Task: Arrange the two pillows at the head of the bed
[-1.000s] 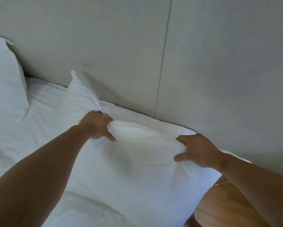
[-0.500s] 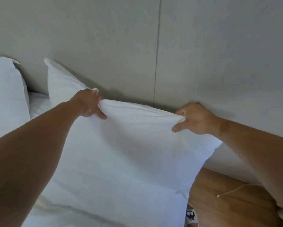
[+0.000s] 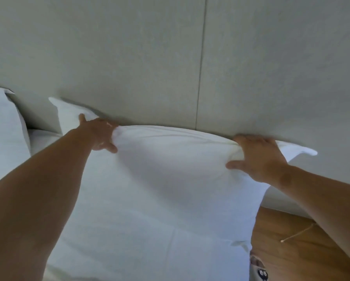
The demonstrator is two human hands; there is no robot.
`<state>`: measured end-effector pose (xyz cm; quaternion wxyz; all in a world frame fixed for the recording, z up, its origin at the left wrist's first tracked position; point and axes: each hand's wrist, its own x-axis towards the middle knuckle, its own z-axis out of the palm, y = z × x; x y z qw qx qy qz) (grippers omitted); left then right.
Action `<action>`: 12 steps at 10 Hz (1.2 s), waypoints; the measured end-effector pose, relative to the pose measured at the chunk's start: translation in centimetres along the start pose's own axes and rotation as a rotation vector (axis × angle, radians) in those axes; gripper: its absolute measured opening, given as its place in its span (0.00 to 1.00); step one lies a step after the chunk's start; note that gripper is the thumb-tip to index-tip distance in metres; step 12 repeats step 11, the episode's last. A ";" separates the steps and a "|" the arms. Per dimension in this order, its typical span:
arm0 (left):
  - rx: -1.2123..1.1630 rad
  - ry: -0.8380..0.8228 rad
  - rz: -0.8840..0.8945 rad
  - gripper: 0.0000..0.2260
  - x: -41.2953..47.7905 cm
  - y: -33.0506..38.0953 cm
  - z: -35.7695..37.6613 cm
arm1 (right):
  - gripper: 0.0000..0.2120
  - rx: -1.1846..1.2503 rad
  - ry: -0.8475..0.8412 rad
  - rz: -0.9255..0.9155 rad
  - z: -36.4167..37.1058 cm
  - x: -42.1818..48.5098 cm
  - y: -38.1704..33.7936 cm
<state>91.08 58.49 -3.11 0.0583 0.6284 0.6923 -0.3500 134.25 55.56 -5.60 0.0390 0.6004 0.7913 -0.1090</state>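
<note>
A large white pillow point(image 3: 166, 191) stands on the bed with its top edge against the grey headboard point(image 3: 170, 67). My left hand point(image 3: 101, 134) grips the top edge near the pillow's left corner. My right hand point(image 3: 259, 157) grips the same edge near the right corner, thumb on the front face. A second white pillow point(image 3: 4, 136) leans upright against the headboard at the far left, partly cut off by the frame.
White bed sheet point(image 3: 40, 138) shows between the two pillows. A wooden surface point(image 3: 291, 252) with a thin cord on it lies right of the bed, below the headboard. A small item with cartoon eyes point(image 3: 261, 272) sits at the bottom edge.
Both hands have lifted the near pillow from lying flat and carried its top edge up and back to the headboard. The view has shifted, so the left pillow sits lower in frame.
</note>
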 end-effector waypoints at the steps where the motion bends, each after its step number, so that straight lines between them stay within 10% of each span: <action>1: 0.060 0.110 0.058 0.27 0.6 -0.4 1.5 | 0.19 -0.003 0.034 -0.019 0.0 0.1 -1.0; 12: -0.427 0.380 -0.079 0.44 -2.9 -1.1 5.5 | 0.31 -0.093 0.023 -0.102 -0.9 0.4 -2.0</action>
